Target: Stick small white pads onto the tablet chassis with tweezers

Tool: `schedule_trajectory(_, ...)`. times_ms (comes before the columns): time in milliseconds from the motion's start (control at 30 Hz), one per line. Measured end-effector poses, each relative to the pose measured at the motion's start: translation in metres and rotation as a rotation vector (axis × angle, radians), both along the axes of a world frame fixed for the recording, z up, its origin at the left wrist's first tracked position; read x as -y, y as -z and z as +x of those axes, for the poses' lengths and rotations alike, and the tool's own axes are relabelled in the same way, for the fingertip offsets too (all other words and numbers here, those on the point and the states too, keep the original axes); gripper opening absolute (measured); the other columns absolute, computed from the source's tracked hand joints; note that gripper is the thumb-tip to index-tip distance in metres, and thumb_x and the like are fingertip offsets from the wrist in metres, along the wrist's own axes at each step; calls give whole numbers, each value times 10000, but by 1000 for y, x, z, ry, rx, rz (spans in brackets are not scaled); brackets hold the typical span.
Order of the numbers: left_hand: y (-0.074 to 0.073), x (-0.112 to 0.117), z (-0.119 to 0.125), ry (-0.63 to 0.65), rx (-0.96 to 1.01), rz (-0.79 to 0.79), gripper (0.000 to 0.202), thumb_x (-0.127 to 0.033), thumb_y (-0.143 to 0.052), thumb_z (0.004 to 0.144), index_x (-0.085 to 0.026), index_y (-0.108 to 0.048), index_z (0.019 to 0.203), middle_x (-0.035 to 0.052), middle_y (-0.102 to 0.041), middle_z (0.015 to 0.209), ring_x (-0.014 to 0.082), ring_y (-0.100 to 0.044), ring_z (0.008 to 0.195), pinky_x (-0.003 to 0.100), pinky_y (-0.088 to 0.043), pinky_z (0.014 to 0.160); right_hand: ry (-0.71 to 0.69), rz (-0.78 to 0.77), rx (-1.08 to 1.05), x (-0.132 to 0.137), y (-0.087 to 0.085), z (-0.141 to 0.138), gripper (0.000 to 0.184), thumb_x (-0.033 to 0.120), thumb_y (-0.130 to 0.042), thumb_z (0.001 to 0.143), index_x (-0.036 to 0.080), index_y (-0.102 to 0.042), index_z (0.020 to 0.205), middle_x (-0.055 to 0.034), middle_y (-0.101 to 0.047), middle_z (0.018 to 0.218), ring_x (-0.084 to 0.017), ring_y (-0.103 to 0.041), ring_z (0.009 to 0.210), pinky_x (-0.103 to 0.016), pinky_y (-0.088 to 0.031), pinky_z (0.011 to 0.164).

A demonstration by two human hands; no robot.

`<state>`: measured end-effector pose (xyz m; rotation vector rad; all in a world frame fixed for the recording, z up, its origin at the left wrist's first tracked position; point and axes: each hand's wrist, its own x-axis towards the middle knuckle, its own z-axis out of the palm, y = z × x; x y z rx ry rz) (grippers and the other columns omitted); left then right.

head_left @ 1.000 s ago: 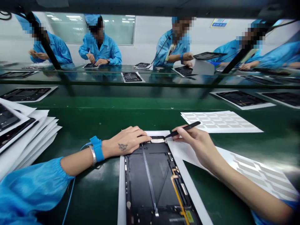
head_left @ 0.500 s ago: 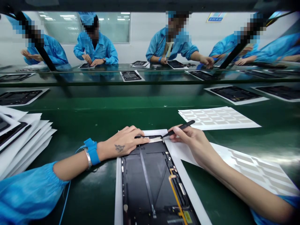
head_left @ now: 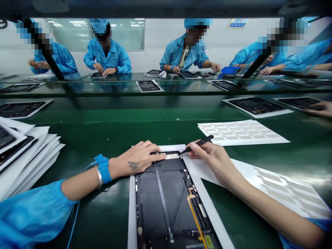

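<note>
An opened tablet housing [head_left: 149, 204] with dark insides lies lengthwise before me on a white sheet [head_left: 131, 221]. Across its far end runs a pale adhesive strip [head_left: 171, 156]. My left hand [head_left: 137, 158] rests over the far left corner, fingers stretched, thumb on the strip's left part. Pinched in my right hand [head_left: 214, 157] are black tweezers [head_left: 198, 143], their tip at the strip's right end by the housing's corner. An orange flex cable [head_left: 193, 207] runs along the housing's right side.
To the left rises a stack of white sheets [head_left: 38, 155] with tablet housings. Sticker sheets lie at the right, one farther back [head_left: 241, 133] and one under my right forearm [head_left: 287, 188]. Beyond are more housings [head_left: 259, 104] on the green bench [head_left: 116, 129] and several co-workers in blue.
The view has shifted slightly. My tweezers tip has dipped a little toward the strip's right end; my left hand stays put. Another person's hand has appeared at a housing on the far right.
</note>
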<state>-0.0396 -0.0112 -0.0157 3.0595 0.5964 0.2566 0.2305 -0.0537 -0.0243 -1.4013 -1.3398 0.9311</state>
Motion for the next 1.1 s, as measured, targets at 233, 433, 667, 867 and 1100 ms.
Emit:
schedule_trajectory(233, -16, 2, 7, 8, -93, 52, 461, -101, -388, 958, -241, -491, 1385, 93, -564, 1198, 214, -504, 971, 334, -441, 799, 35, 45, -113, -1, -7, -1, 466, 639, -737, 721, 185, -735, 827, -60, -715, 760, -236, -699, 732, -396, -612, 729)
schedule_trajectory(433, -27, 1, 35, -7, -240, 185, 494, -149, -355, 1002, -334, -418, 1455, 68, -545, 989, 188, -487, 779, 295, -405, 675, -37, -14, -267, 1, -12, -4, 398, 567, -770, 728, 186, -743, 839, -70, -732, 842, -223, -705, 766, -422, -591, 824)
schedule_trajectory(667, -6, 1, 9, 39, -5, 63, 370, -133, -400, 962, -181, -577, 1283, 108, -628, 1164, 208, -583, 1038, 341, -505, 889, -195, 99, -11, 4, -17, -16, 402, 599, -719, 762, 199, -752, 730, -93, -740, 969, -269, -689, 921, -401, -550, 870)
schedule_trajectory(867, 6, 2, -4, 58, 170, -7, 368, -79, -390, 922, -142, -620, 1203, 80, -670, 1222, 204, -582, 1187, 348, -508, 993, -231, 110, 94, 2, -10, -24, 446, 630, -681, 781, 195, -757, 720, -95, -738, 954, -263, -681, 870, -371, -543, 796)
schedule_trajectory(1100, 7, 2, -1, 59, 176, -8, 357, -70, -431, 894, -140, -621, 1188, 87, -674, 1217, 218, -588, 1185, 369, -514, 993, -234, 55, 69, 3, -11, -28, 432, 618, -700, 771, 195, -745, 693, -83, -731, 912, -255, -674, 849, -349, -535, 772)
